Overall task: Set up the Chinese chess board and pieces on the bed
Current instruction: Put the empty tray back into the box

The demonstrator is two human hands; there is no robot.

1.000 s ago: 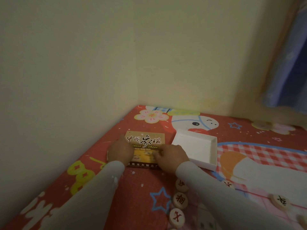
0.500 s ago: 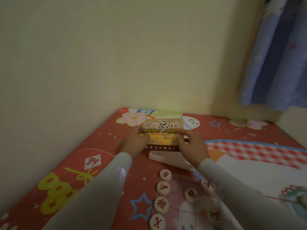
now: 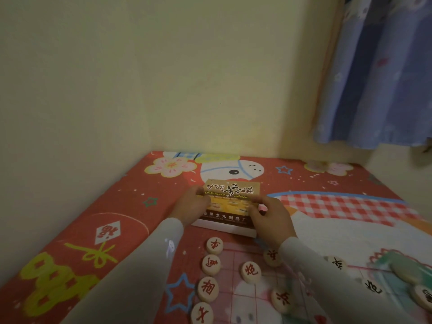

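Observation:
The printed chess box lid [image 3: 230, 199] sits on top of its white box tray [image 3: 224, 229] on the bed, just beyond the board. My left hand [image 3: 190, 208] grips the lid's left edge and my right hand [image 3: 271, 218] grips its right edge. A clear board sheet with red grid lines [image 3: 254, 293] lies near me. Several round wooden pieces with red characters [image 3: 214, 245] stand along its left side, and more pieces [image 3: 251, 271] sit across it.
The bed has a red cartoon-print sheet [image 3: 112, 218]. Yellow walls [image 3: 117, 90] meet in a corner behind the box. A blue curtain [image 3: 385, 78] hangs at the right. Pieces with dark characters [image 3: 372, 286] lie at the right by my sleeve.
Both hands lifted the lid from the bed at the left, carried it right and lowered it onto the white tray. The view shifted right and down.

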